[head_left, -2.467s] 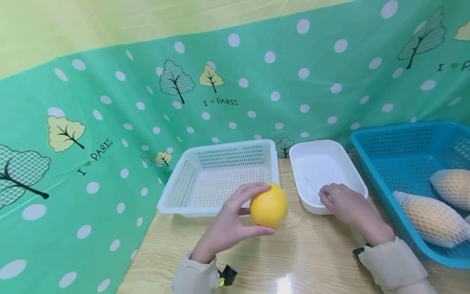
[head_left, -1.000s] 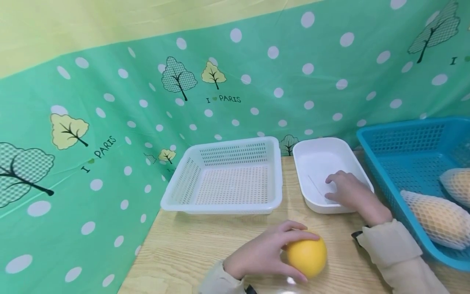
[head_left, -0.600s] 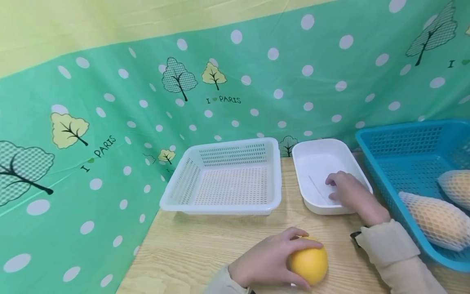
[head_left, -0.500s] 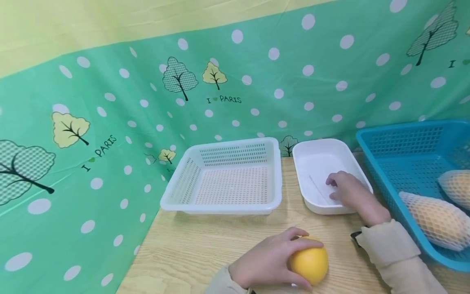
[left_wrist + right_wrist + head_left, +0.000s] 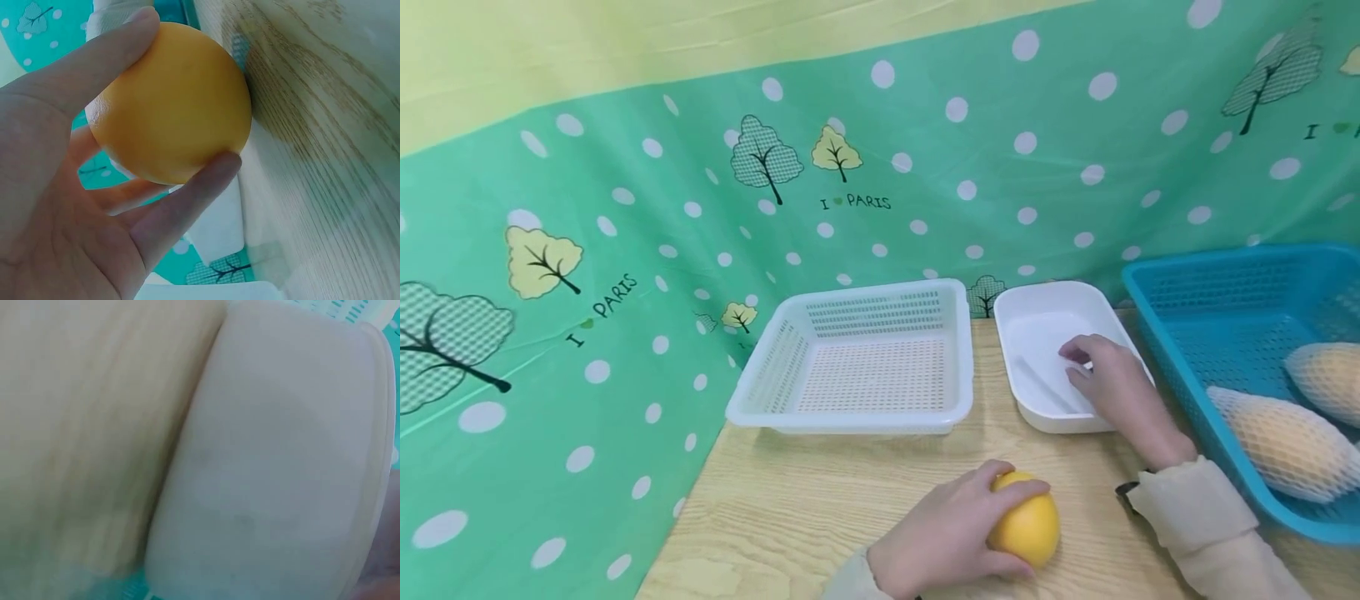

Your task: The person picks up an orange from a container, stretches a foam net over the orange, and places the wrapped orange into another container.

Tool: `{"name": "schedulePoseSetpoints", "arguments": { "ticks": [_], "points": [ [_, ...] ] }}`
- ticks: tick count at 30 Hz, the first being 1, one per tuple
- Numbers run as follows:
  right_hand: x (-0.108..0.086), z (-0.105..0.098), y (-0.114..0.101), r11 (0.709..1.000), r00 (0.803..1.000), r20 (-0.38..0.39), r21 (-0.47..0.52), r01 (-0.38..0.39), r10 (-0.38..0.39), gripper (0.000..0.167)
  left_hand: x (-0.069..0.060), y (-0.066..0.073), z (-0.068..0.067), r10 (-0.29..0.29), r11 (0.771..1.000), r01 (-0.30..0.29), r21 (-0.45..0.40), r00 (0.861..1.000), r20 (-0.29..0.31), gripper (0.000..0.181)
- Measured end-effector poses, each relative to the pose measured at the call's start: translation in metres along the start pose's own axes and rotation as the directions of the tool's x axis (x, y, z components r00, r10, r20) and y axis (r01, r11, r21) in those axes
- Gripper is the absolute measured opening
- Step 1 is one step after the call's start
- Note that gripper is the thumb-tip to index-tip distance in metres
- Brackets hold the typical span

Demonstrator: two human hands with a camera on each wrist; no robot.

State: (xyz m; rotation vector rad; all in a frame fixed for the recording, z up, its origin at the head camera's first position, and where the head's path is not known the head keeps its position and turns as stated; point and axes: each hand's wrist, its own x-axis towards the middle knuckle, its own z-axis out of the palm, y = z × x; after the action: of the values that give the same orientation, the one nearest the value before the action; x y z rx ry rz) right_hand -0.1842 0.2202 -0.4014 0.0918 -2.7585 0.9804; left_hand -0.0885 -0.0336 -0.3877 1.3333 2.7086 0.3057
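My left hand (image 5: 943,525) holds a smooth round orange (image 5: 1033,523) at the table's front, thumb on one side and fingers on the other. In the left wrist view, the orange (image 5: 175,103) sits between thumb and fingertips, close to the wood surface. My right hand (image 5: 1116,387) is over a white plastic tub (image 5: 1030,400), its fingers bent toward the thumb. A small greyish bit shows between them, too unclear to name. Beside these fingers, a thin pale strip (image 5: 1047,387) appears blurred inside the tub. The right wrist view shows mainly the tub's outer wall (image 5: 269,456).
A white slotted basket (image 5: 850,423) stands left of the tub. At the right, a blue basket (image 5: 1195,433) holds fruits in foam nets (image 5: 1285,442). All stand on a wooden table (image 5: 775,500) before a green dotted cloth (image 5: 880,167).
The left hand brought the orange down and right to the table's front, then shifted slightly left. The right hand's thumb and fingers have drawn closer, and the pale strip has moved a little.
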Motion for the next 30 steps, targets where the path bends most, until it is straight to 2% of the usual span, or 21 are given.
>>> {"name": "schedulePoseSetpoints", "arguments": {
  "ticks": [3,6,10,14,17,22,25,30],
  "points": [
    [-0.003,0.003,-0.003,0.998,0.994,-0.103,0.048,0.045,-0.040,0.027,0.000,-0.001,-0.001,-0.022,1.000,0.022,-0.005,1.000,0.010,0.076],
    [-0.007,0.005,-0.005,0.993,0.979,-0.193,0.085,0.080,-0.062,0.024,-0.001,-0.001,-0.002,-0.026,1.000,0.026,0.011,1.000,0.008,0.077],
    [-0.012,0.003,-0.007,0.984,0.962,-0.257,0.127,0.126,-0.090,0.023,-0.001,0.000,-0.002,-0.009,0.999,0.009,0.038,1.000,-0.017,0.077],
    [-0.017,-0.003,-0.010,0.966,0.969,-0.235,0.222,0.130,-0.076,0.026,-0.001,0.001,-0.001,0.012,0.998,-0.009,0.066,0.999,-0.044,0.076],
    [-0.021,-0.009,-0.015,0.949,0.978,-0.204,0.299,0.101,-0.040,0.031,-0.001,0.000,0.000,0.027,0.995,-0.020,0.096,0.997,-0.071,0.076],
    [-0.026,-0.017,-0.026,0.922,0.982,-0.189,0.379,0.082,-0.009,0.032,-0.001,0.002,0.000,0.038,0.994,-0.028,0.109,0.995,-0.092,0.072],
    [-0.029,-0.022,-0.033,0.887,0.988,-0.153,0.458,0.063,0.009,0.033,0.000,0.004,0.001,0.048,0.994,-0.037,0.106,0.994,-0.100,0.070],
    [-0.034,-0.028,-0.042,0.798,0.997,-0.044,0.602,-0.026,0.066,0.035,0.001,0.006,0.003,0.072,0.993,-0.058,0.100,0.988,-0.138,0.070]
  ]
}}
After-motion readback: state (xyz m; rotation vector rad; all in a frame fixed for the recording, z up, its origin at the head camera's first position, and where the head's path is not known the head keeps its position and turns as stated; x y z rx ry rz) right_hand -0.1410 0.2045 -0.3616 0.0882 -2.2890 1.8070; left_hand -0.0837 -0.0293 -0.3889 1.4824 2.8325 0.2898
